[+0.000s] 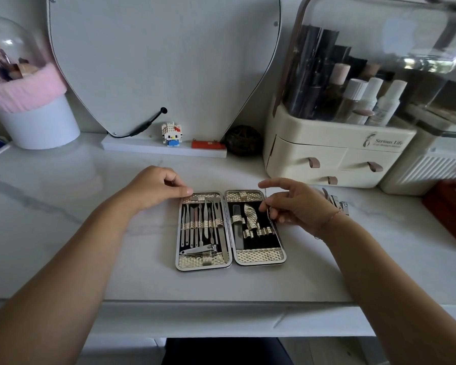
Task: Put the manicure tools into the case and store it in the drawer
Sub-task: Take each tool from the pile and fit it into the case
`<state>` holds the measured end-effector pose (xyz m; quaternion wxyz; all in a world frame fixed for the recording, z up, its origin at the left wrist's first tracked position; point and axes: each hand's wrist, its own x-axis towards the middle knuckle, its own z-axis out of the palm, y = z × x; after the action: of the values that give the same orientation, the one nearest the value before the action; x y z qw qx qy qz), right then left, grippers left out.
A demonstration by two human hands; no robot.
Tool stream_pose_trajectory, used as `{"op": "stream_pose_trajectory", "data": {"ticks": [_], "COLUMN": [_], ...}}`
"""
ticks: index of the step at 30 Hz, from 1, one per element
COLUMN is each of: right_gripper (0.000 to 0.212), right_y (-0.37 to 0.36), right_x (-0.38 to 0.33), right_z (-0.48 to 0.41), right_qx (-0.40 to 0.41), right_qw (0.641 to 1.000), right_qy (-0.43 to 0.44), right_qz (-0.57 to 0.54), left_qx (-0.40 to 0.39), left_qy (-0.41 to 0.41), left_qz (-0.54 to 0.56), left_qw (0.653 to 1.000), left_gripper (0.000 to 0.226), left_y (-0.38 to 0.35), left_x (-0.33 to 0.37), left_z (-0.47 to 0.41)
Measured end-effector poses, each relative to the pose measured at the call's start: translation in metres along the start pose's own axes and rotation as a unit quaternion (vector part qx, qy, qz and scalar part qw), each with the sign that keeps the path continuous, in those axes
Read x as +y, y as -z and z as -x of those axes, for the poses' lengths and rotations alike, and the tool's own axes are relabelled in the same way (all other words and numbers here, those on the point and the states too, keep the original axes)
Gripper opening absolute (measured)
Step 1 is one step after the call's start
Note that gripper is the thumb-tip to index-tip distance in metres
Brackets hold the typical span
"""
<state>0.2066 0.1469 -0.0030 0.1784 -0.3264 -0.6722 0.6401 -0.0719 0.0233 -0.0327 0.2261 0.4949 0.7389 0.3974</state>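
An open manicure case point(231, 262) lies flat on the white marble table point(63, 233). Its left half holds several slim metal tools and a nail clipper under gold loops; its right half holds a file and nippers. My left hand point(156, 187) rests at the case's top left corner, thumb on the rim, fingers curled. My right hand point(295, 204) hovers over the right half and pinches a thin metal tool point(268, 216) that stands nearly upright along the case's right edge. More loose metal tools point(337, 202) lie on the table behind my right wrist.
A cream cosmetics organiser point(334, 154) with three small drawers with strap pulls stands at the back right. A mirror base with a toy figure point(172, 134), a red item and a dark ball sits behind the case. A white-and-pink pot point(34, 119) stands far left.
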Motion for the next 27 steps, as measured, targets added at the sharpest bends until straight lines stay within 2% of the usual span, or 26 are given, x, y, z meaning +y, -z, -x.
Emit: {"op": "stream_pose_trajectory", "data": {"ticks": [6, 12, 18, 21, 24, 27], "right_gripper": [0.023, 0.020, 0.023, 0.018, 0.016, 0.016], "right_y": [-0.001, -0.001, 0.000, 0.000, 0.002, 0.025], "right_x": [0.001, 0.002, 0.006, 0.007, 0.005, 0.002], "right_z": [-0.002, -0.001, 0.007, 0.009, 0.012, 0.015], "right_qx": [0.054, 0.047, 0.043, 0.047, 0.057, 0.150], "right_qw": [0.991, 0.980, 0.954, 0.951, 0.962, 0.954], "right_qy": [0.056, 0.071, 0.085, 0.091, 0.098, 0.128], "right_qz": [0.110, 0.181, 0.285, 0.293, 0.247, 0.226], "left_qx": [-0.002, -0.002, 0.001, 0.000, 0.001, 0.000], "left_qy": [-0.001, -0.001, 0.001, 0.002, 0.003, 0.003], "left_qz": [-0.001, -0.001, -0.003, -0.006, -0.006, -0.007], "left_qw": [1.000, 1.000, 1.000, 1.000, 1.000, 1.000], "left_gripper": [0.014, 0.014, 0.014, 0.013, 0.014, 0.014], "left_y": [0.000, 0.000, 0.000, 0.000, 0.001, 0.000], "left_x": [0.001, 0.000, 0.001, 0.002, 0.002, 0.002], "left_z": [0.000, 0.000, 0.001, 0.001, 0.001, 0.001]}}
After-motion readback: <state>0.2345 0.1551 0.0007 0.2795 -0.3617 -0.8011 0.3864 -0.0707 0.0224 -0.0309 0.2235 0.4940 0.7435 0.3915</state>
